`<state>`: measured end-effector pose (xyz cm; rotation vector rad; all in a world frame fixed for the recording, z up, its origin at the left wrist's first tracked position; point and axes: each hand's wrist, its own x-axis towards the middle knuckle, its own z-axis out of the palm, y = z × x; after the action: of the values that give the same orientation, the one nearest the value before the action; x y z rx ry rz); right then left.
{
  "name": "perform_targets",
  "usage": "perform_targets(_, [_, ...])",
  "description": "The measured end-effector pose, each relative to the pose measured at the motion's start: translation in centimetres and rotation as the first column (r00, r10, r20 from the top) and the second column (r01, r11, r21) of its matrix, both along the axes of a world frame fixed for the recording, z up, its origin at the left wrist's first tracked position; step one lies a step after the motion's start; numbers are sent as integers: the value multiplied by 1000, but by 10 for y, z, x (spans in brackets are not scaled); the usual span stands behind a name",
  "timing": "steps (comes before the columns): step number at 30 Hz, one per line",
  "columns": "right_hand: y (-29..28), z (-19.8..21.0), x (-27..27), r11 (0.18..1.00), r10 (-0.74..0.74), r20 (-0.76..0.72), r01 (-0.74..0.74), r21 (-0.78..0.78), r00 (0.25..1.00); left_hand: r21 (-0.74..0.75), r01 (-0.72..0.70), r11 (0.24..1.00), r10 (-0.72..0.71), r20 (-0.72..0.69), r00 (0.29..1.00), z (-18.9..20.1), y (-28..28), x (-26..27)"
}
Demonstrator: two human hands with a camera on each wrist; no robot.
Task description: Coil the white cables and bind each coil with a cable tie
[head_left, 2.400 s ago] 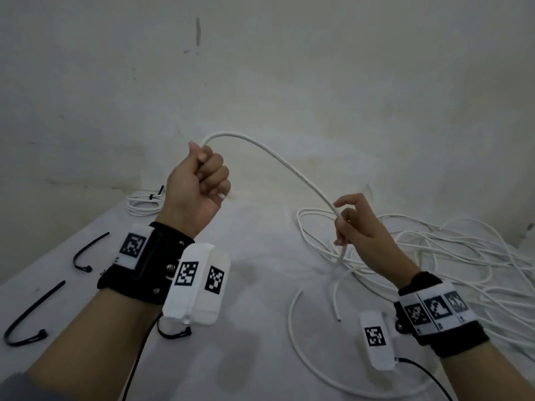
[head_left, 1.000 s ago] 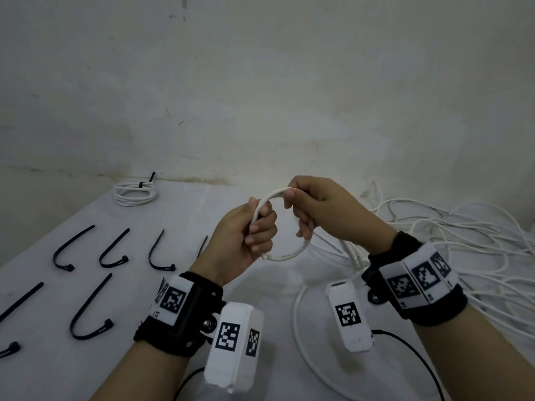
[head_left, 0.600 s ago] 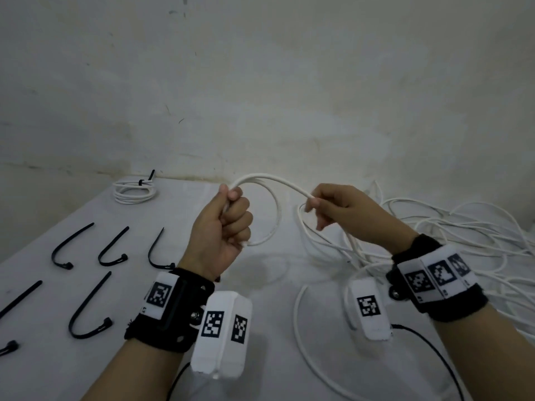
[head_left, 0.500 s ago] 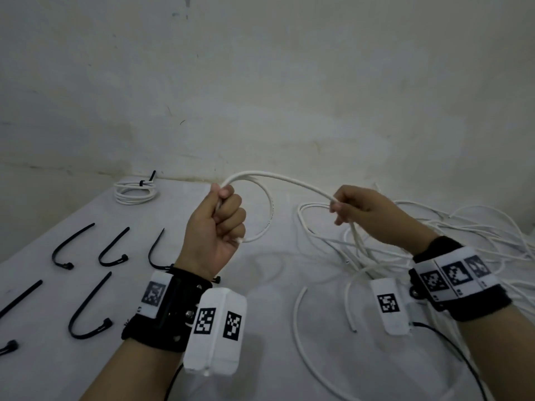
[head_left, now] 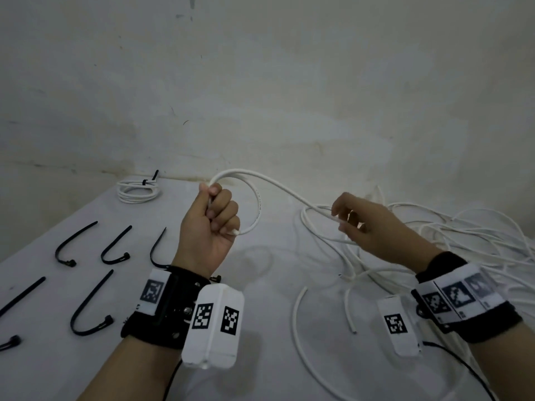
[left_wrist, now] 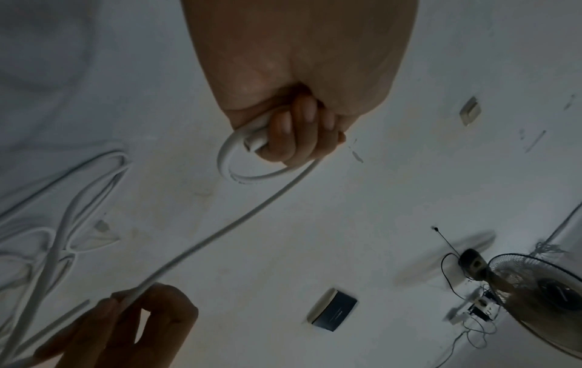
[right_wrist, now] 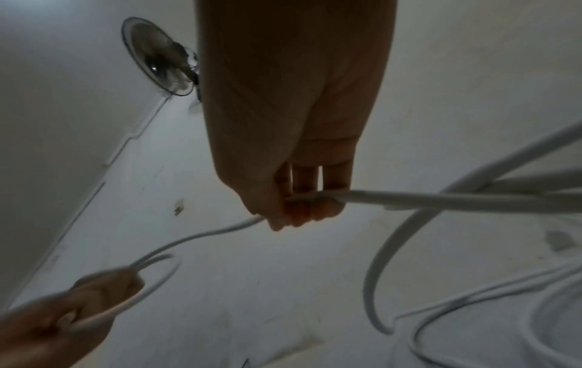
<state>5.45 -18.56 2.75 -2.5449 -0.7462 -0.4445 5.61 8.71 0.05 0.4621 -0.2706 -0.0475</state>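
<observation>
My left hand [head_left: 212, 219] is raised in a fist and grips a white cable [head_left: 278, 188] that makes one small loop [head_left: 256, 211] beside the fist. In the left wrist view the curled fingers [left_wrist: 294, 129] hold the loop [left_wrist: 233, 169] with the cable's end in the fist. From there the cable runs right to my right hand [head_left: 351, 219], which holds it loosely between thumb and fingers. In the right wrist view the cable [right_wrist: 440, 199] passes across the fingers [right_wrist: 302, 206]. A tangled heap of white cable [head_left: 451, 235] lies on the table under and right of that hand.
Several black cable ties [head_left: 114, 250] lie spread on the white table [head_left: 260, 357] at the left. A finished coil bound with a black tie [head_left: 139, 191] lies at the far left by the wall. Loose cable ends [head_left: 298, 308] lie near the front.
After both hands met to form the loop, my right hand slid right along the cable, away from the left. My left hand stayed raised, holding the loop.
</observation>
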Motion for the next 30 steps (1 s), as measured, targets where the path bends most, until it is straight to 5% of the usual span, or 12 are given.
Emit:
perform_targets(6, [29,-4,-21,938,181,142,-127,-323,973,77,-38,996,38,6,999,-3,-1,3])
perform_targets(16, [79,15,-42,866,382,272,-239,-439,883,185,-10,983,7,19,1000,-10,-19,1])
perform_targets(23, [96,21,-40,914,365,190,-312,-259,911,368,53,928,-69,31,997,-15,-31,-5])
perform_targets(26, [94,26,-32,949,296,184,-266,-171,937,529,51,847,-86,41,995,-17,-38,-11])
perform_targets(30, [89,24,-23,981,192,189,-185,-52,963,532,81,843,-96,1,995,-15,-37,-12])
